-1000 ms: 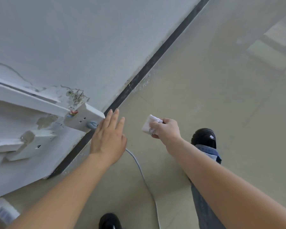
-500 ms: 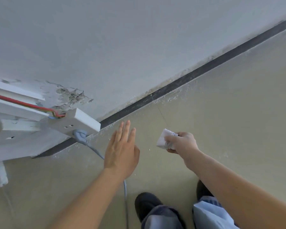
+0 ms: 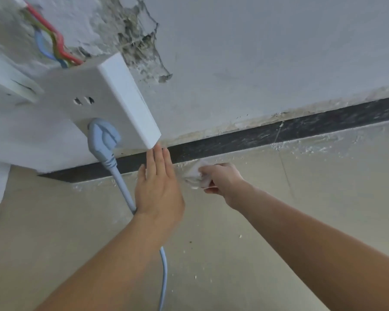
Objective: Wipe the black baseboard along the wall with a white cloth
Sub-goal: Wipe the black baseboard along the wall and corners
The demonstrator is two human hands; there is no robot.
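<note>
In the head view, the black baseboard (image 3: 256, 136) ran as a dark band from the lower left of centre up to the right edge of the frame, between the pale wall (image 3: 256, 52) above and the beige floor (image 3: 279, 209) below. Whitish crumbs and smears lay along both of its edges.

The right hand (image 3: 220, 178), a little right of centre, gripped the white cloth (image 3: 194, 175) with its fingers curled round the bunched fabric. The cloth sat low, at the seam where the baseboard met the floor; whether it touched the black strip itself could not be told.

The left hand (image 3: 158, 189), just left of the cloth, was flat with its fingers straight and pressed together. Its fingertips lay over the baseboard, right below the lower corner of a white socket box (image 3: 112, 102) in the upper left.

A grey-blue plug (image 3: 102, 135) sat in that box, and its cable (image 3: 124, 187) dropped across the baseboard, passed behind the left wrist and ran off the bottom edge. Red, green and blue wires (image 3: 52, 41) entered the box from the top left, beside a patch of broken plaster (image 3: 139, 41).
</note>
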